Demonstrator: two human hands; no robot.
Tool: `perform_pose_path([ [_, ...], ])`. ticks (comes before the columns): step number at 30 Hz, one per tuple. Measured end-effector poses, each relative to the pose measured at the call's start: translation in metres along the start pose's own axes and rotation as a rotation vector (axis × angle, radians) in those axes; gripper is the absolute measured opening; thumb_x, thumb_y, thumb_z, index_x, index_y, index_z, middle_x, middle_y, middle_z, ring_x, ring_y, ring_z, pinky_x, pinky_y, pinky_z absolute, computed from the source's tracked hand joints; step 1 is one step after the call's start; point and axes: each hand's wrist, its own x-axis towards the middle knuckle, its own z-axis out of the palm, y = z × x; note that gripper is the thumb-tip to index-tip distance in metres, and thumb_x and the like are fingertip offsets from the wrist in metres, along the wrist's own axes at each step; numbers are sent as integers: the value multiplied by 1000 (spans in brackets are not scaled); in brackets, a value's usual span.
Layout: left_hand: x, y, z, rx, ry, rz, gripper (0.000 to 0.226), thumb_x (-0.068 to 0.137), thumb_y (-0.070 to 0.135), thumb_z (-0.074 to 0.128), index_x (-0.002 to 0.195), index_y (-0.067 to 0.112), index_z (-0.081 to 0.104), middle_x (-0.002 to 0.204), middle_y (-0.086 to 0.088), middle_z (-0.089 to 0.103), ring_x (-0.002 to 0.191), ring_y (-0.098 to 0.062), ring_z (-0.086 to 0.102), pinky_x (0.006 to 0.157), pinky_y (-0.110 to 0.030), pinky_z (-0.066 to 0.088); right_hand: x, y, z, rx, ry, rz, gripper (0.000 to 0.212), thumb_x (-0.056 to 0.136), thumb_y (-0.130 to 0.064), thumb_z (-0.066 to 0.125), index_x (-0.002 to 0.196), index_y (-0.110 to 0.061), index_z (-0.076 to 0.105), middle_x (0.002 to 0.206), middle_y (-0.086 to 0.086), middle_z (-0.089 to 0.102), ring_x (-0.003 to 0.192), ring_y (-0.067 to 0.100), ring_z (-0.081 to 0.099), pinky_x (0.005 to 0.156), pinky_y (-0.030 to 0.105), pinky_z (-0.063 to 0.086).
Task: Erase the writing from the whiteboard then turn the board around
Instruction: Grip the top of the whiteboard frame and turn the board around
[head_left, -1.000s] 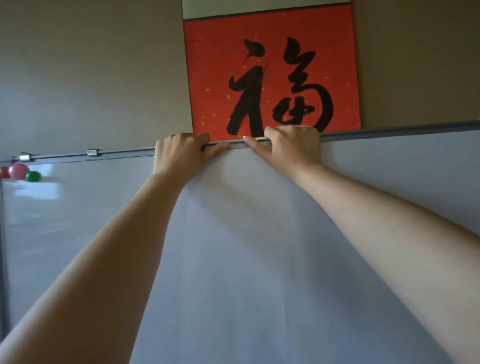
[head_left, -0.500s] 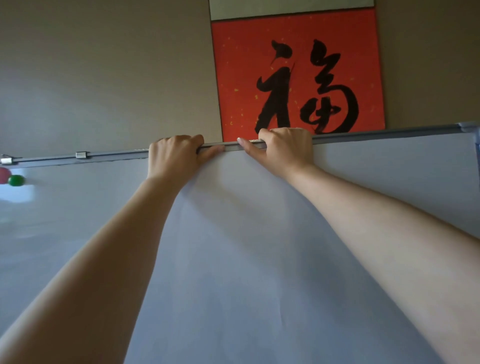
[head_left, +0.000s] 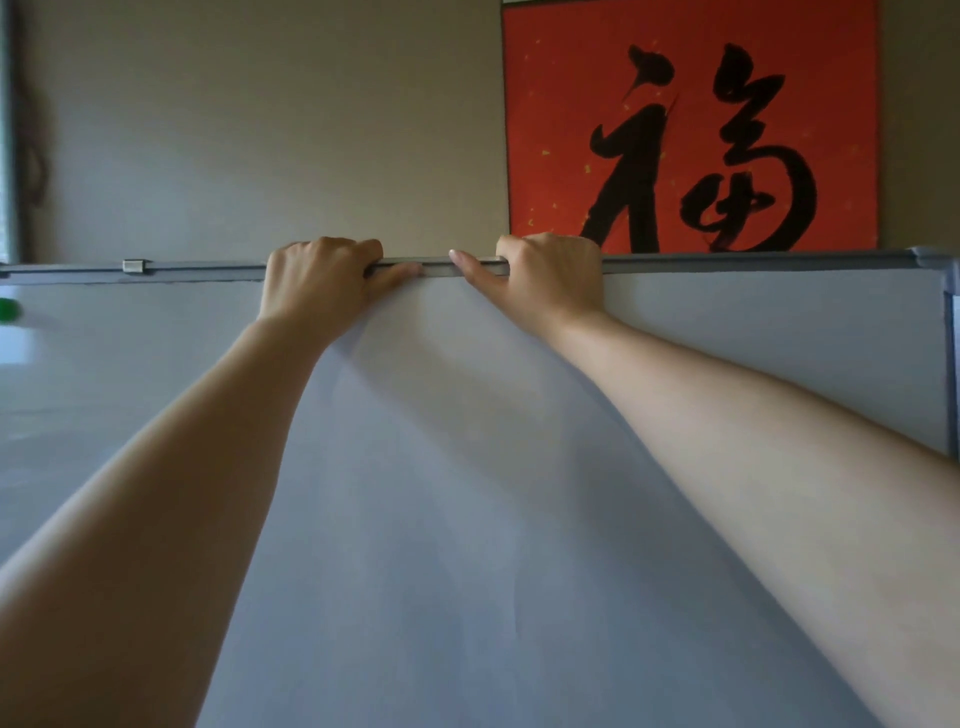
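Note:
The whiteboard (head_left: 441, 519) fills the lower part of the head view, its white face bare of any writing that I can see. A grey metal frame runs along its top edge (head_left: 208, 271). My left hand (head_left: 319, 278) grips that top edge, fingers curled over the back and thumb on the front. My right hand (head_left: 545, 273) grips the same edge just to the right, thumb stretched along the rail. The board's top right corner (head_left: 935, 260) shows at the right.
A green magnet (head_left: 8, 310) sticks to the board at the far left. A small metal clip (head_left: 136, 265) sits on the top rail. Behind the board a red poster with black calligraphy (head_left: 691, 130) hangs on the beige wall.
The board has slid left in the view: its right corner has come into sight, the red magnets have left the frame, and the poster has shifted right. Both hands keep their grip.

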Motion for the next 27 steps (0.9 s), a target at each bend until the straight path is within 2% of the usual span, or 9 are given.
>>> perform_pose_path([
  [4, -1, -19, 5, 3, 22, 9, 55, 91, 68, 35, 77, 16, 48, 75, -7, 50, 83, -37, 61, 64, -32, 31, 7, -17, 14, -1, 51, 12, 59, 83, -67, 37, 50, -18, 34, 41, 7, 50, 37, 27, 49, 49, 21, 4],
  [9, 1, -38, 12, -6, 26, 42, 52, 92, 68, 37, 78, 19, 48, 87, -14, 65, 85, -36, 63, 64, -31, 31, 8, -30, 27, -8, 80, -2, 57, 84, -64, 39, 50, -19, 35, 39, 6, 47, 34, 27, 46, 50, 18, 7],
  [11, 0, -46, 15, -8, 21, 57, 52, 91, 69, 37, 78, 20, 47, 87, -13, 66, 84, -35, 63, 63, -31, 31, 8, -35, 33, -42, 90, -6, 59, 84, -64, 40, 48, -17, 36, 37, 5, 45, 33, 26, 45, 50, 18, 6],
  [17, -6, -96, 18, -31, 32, 48, 51, 92, 66, 41, 75, 18, 46, 83, -12, 65, 82, -35, 62, 62, -31, 28, 19, -80, 55, -96, 151, 14, 63, 83, -64, 40, 46, -13, 44, 37, 4, 47, 33, 25, 47, 51, 20, 16],
  [24, -16, -147, 12, -69, 57, 52, 51, 93, 63, 46, 73, 17, 47, 79, -14, 64, 79, -36, 61, 61, -32, 28, 33, -130, 66, -110, 175, 16, 60, 82, -65, 41, 46, -17, 36, 36, 4, 47, 32, 26, 46, 51, 20, 18],
  [27, -19, -161, 13, -98, 75, 61, 56, 91, 69, 44, 71, 17, 45, 77, -15, 63, 77, -37, 61, 60, -32, 27, 35, -143, 66, -131, 204, 5, 57, 82, -65, 40, 50, -20, 30, 36, 3, 47, 31, 25, 45, 52, 20, 17],
])
